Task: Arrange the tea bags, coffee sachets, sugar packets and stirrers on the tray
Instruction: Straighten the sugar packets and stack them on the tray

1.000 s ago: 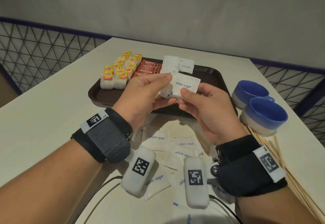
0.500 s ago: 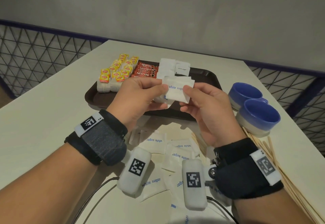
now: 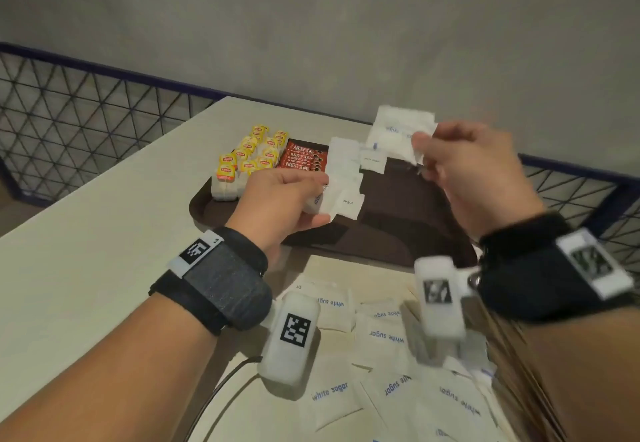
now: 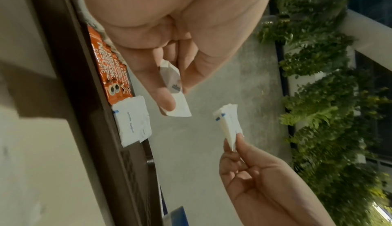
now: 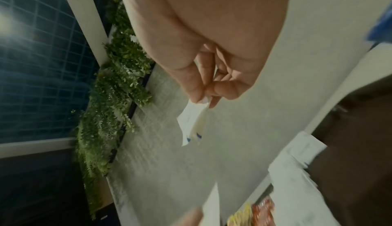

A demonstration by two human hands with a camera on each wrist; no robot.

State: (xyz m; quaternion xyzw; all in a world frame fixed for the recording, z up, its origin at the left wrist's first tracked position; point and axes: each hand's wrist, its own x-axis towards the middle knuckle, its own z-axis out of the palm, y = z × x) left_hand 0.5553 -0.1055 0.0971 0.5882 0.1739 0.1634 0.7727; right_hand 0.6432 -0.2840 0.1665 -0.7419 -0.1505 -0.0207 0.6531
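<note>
White sugar packets are pinched by the right hand at upper right of the frame, above the brown tray. Left hand holds one packet at frame centre, beside the laid sugar row. Tea bags and Nescafé sachets are already placed. Sugar step appears underway; next move likely calls for laying each packet flat, aligned with the row.

Café-style balcony or terrace corner

A pale table stands against a grey concrete wall, with mesh railing and hanging greenery beside it.
</note>
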